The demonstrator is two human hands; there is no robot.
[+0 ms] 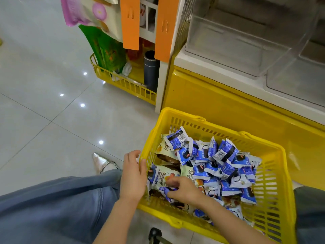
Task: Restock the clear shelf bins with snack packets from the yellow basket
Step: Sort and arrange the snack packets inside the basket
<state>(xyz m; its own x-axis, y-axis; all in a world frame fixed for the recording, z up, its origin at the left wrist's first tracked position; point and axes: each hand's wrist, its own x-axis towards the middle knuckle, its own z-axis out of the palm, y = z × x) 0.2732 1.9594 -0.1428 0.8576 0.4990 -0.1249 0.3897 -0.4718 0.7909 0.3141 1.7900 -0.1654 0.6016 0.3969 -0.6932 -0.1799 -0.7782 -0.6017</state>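
Observation:
A yellow basket (274, 173) stands on the floor at lower right, full of several blue-and-white snack packets (226, 161) and a few pale green ones (164, 175). My left hand (132, 175) rests on the basket's left rim, fingers mostly straight. My right hand (182, 189) is inside the basket at its near left corner, fingers curled and pinching a blue packet (168, 191). Two clear shelf bins (228, 43) (299, 76) sit on the white shelf at upper right and look empty.
A yellow cabinet base (219, 106) stands behind the basket. To the left, a low yellow wire rack (123, 83) holds a green bag, a dark cylinder and orange tags. Glossy tiled floor (44, 103) spreads left. My jeans-clad leg and a silver shoe (102, 162) are at lower left.

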